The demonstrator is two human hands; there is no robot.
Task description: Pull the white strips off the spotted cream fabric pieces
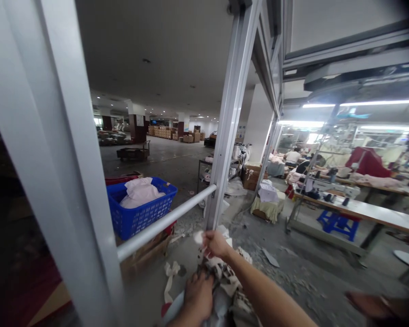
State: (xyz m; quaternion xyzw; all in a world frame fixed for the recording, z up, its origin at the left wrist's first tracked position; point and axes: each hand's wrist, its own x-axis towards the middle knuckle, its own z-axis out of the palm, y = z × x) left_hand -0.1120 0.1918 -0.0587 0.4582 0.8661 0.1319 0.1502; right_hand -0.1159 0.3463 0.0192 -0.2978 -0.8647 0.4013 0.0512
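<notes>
Hands, left (198, 297) and right (215, 243), grip patterned fabric (225, 272) beside blue basket (141, 206).

Frame posts (225, 131) seen as smooth matt metal, rail (167, 220) painted satin, basket (141, 211) perforated glossy blue plastic, patterned cloth (225, 277) soft and matt, floor (293, 272) rough dusty concrete, table (371, 211) smooth laminate.

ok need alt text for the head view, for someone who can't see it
Two bare hands work a bundle of patterned fabric low in the frame: the right hand pinches a small white scrap, the left hand presses on the cloth. Beside them stand a grey metal frame and a blue basket of pale cloth, with sewing tables at right.
</notes>
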